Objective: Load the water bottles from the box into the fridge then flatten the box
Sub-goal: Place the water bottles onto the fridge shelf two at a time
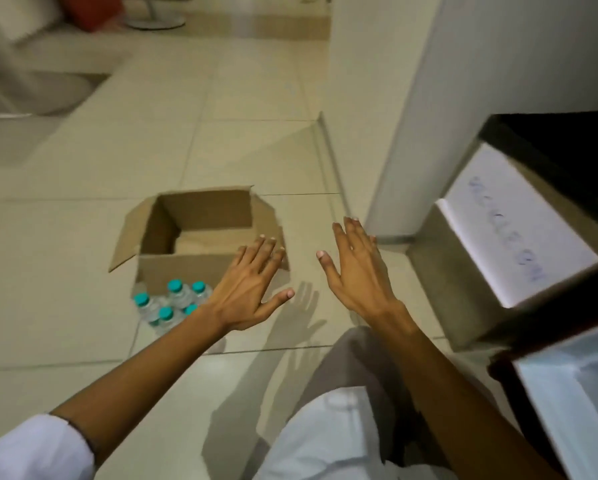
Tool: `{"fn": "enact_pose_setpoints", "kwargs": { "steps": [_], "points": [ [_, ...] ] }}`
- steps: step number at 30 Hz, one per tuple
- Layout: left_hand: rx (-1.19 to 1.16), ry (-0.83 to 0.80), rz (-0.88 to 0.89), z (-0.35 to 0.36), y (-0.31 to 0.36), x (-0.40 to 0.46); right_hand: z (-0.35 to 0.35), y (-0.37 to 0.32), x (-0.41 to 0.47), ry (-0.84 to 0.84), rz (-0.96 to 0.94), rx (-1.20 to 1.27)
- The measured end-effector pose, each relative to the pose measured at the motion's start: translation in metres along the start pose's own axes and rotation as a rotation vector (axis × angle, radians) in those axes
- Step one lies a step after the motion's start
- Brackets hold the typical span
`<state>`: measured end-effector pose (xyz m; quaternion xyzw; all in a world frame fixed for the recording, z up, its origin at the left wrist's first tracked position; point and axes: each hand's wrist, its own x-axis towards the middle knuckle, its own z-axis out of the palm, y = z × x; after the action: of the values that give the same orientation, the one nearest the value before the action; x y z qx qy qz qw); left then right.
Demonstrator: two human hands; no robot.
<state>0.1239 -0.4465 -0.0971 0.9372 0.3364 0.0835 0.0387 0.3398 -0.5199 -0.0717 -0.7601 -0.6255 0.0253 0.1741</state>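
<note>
An open cardboard box (193,237) stands on the tiled floor with its flaps spread and nothing visible inside. Several clear water bottles (173,303) with teal caps stand on the floor just in front of it, at its near left corner. My left hand (252,282) hovers flat with straight fingers over the box's near right corner, holding nothing. My right hand (356,268) is also spread flat, in the air to the right of the box, empty. The small fridge (567,382) is at the lower right with its door (519,223) open.
A white wall corner (401,133) rises just behind the fridge door. My knee in light trousers (342,375) is low in the middle. Furniture and a chair base (155,20) stand far back on the left. Bare floor tiles (238,150) stretch beyond the box.
</note>
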Motion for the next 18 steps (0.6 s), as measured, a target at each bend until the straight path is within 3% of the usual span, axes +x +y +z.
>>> {"fn": "enact_pose_setpoints", "kwargs": {
  "steps": [9,18],
  "points": [
    [-0.017,-0.144,-0.482,0.052,-0.053,-0.106,0.086,-0.099,0.024,-0.196,-0.312,0.048],
    [-0.028,-0.218,-0.669,0.088,-0.071,-0.118,0.167,-0.148,0.052,-0.486,-0.511,-0.052]
  ]
}}
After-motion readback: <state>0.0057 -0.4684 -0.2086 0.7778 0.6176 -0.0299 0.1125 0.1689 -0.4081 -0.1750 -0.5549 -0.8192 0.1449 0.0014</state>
